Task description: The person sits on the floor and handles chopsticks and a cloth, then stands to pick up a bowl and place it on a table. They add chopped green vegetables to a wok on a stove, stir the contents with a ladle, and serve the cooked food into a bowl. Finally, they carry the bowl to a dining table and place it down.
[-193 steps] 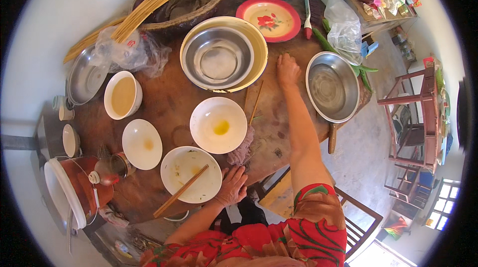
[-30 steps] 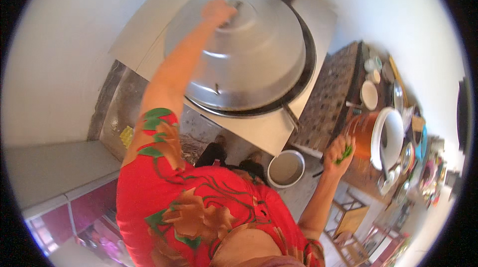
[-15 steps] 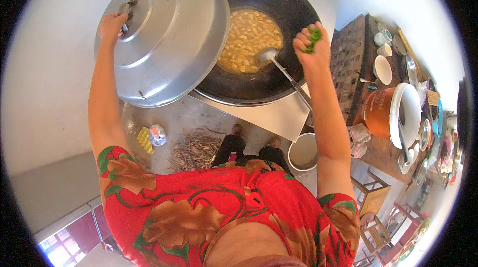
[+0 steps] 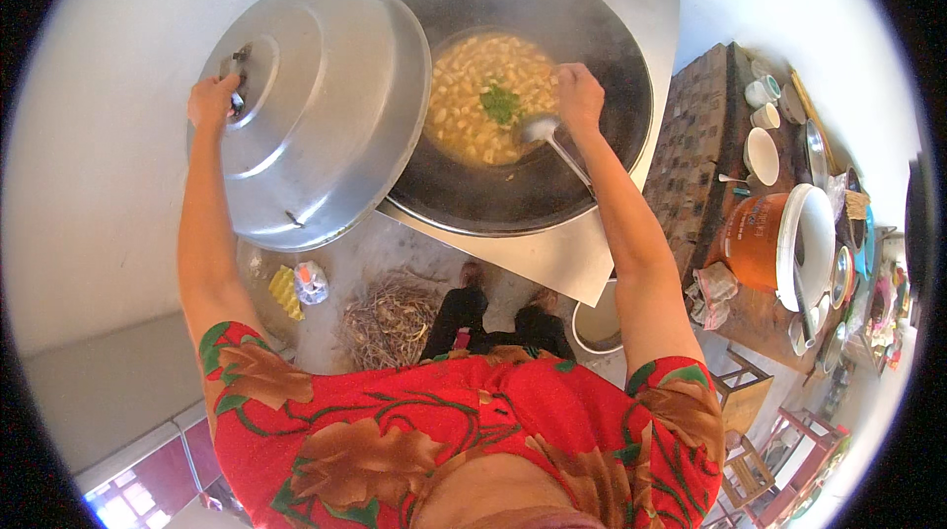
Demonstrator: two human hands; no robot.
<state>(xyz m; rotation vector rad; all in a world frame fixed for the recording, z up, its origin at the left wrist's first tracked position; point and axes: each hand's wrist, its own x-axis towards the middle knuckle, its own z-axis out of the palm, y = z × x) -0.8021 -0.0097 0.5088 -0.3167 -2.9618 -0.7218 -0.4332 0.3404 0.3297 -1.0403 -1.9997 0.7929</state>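
Note:
My left hand (image 4: 214, 100) is closed round the handle of a large domed metal lid (image 4: 330, 125), held tilted over the left side of a big black wok (image 4: 602, 56). Chunky pale pieces in yellowish broth (image 4: 464, 115) fill the wok's bottom. A small heap of chopped green leaves (image 4: 500, 105) floats in the middle. Just right of them, above the broth, is my right hand (image 4: 580, 97), fingers curled in; whatever they may still hold is hidden. A metal ladle (image 4: 567, 152) rests with its bowl in the broth, its handle partly behind my right forearm.
Right of the stove top (image 4: 552, 258) stands a dark table holding an orange bucket (image 4: 755, 238) with a white rim, a white bowl (image 4: 761, 155) and cups. On the floor lie dry twigs (image 4: 390, 322) by my feet, and a pale basin (image 4: 599, 322) stands nearby.
My right hand has moved left and slightly down, over the broth. The green leaves it held now lie in the broth. The lid sits slightly lower in view, still in my left hand.

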